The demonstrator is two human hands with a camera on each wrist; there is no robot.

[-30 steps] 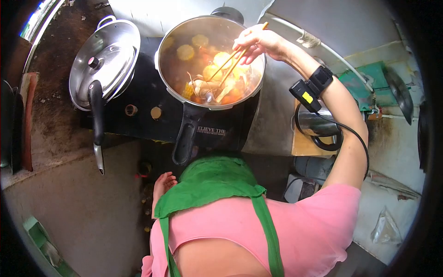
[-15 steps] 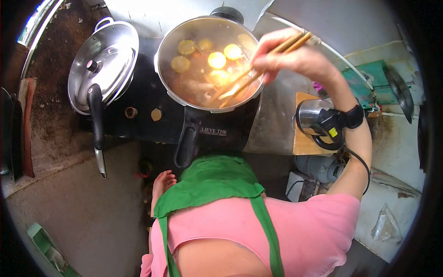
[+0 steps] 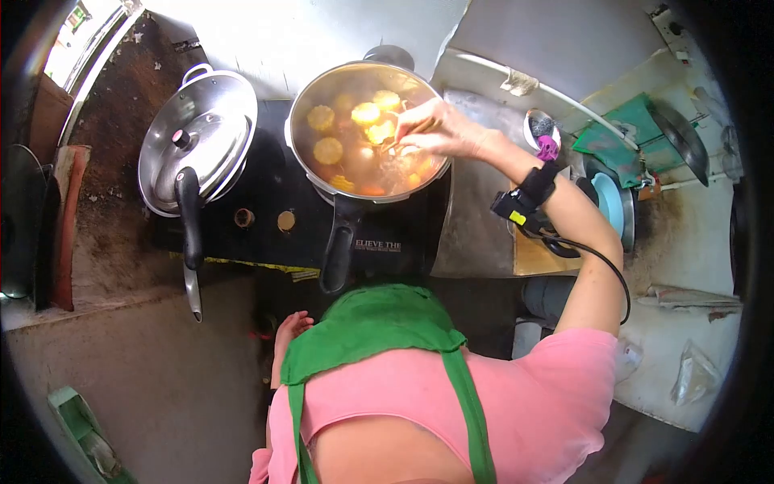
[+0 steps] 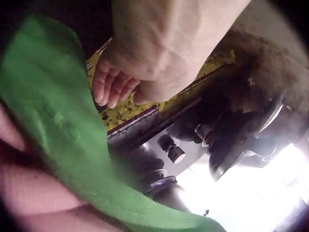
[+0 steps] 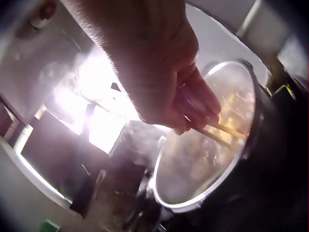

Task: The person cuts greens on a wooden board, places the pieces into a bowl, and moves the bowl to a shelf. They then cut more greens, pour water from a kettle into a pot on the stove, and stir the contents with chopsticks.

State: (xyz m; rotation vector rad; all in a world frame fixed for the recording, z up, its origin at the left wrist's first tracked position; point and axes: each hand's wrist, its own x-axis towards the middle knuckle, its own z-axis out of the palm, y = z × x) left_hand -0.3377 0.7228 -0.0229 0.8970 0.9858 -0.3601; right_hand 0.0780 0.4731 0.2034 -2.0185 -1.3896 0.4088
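Observation:
My right hand [image 3: 439, 129] pinches a pair of wooden chopsticks [image 5: 218, 131] over the right side of a steel pot [image 3: 291, 153]. Their lower ends reach into the steaming orange broth, with the tips hidden in it. Yellow corn rounds [image 3: 327, 151] float across the soup, and bits of orange food show near the front. The pot's black handle [image 3: 339, 250] points toward my body. Down beside the green apron [image 3: 375, 331], my left hand [image 3: 295, 325] hangs with loosely bent fingers and holds nothing; the left wrist view shows its fingers [image 4: 112, 88] near the apron cloth.
Left of the pot, a steel pan [image 3: 149, 173] with a lid and long black handle sits by the black stove [image 3: 274, 173]. A wooden board [image 3: 536, 260] lies on the right counter, with a blue bowl [image 3: 609, 202] beyond. A pipe [image 3: 580, 105] runs along the wall.
The chopsticks first gripped food in the pot, then my right hand swung right and tilted up; now it is lower and back over the soup. The left hand stays down. The head view has shifted slightly.

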